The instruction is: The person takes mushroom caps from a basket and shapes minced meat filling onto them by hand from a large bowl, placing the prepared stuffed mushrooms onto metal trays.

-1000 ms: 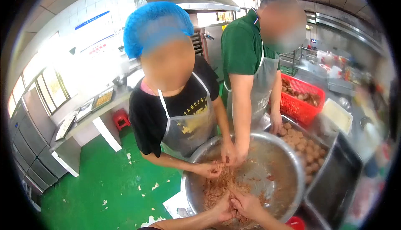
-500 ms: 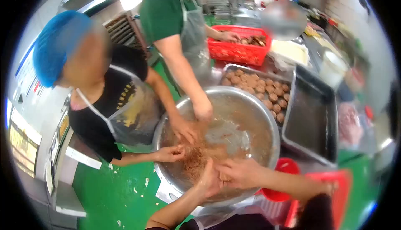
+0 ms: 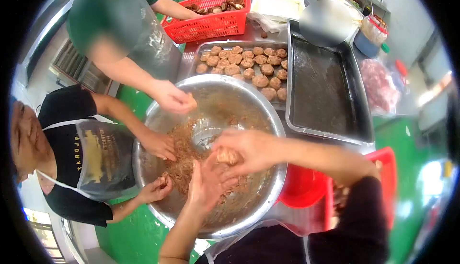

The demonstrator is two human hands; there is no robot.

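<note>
Over a large metal bowl (image 3: pixel 275 182), my right hand (image 3: pixel 249 151) curls its fingers round a lump of brown mixture (image 3: pixel 227 156). Just left of it, my left hand (image 3: pixel 207 182) is turned palm up with fingers spread, bits of mixture stuck to it. Loose shredded mixture (image 3: pixel 182 142) lies in the bowl beneath and left of my hands. A metal tray (image 3: pixel 203 74) of rounded brown pieces (image 3: pixel 247 63) stands beyond the bowl, and an empty dark tray (image 3: pixel 321 86) is to its right.
Two co-workers in aprons stand at the left, with three of their hands over or in the bowl. One co-worker's other hand is in a red basket (image 3: pixel 206 31) of brown pieces. A red bowl (image 3: pixel 302 187) and red crate (image 3: pixel 383 168) sit near my right arm. Bagged pink meat (image 3: pixel 378 84) lies right.
The view has swung right and down toward the trays. My hands, earlier close together, have parted slightly; the left palm is now spread. The green-sleeved co-worker's hand has lifted from the mixture.
</note>
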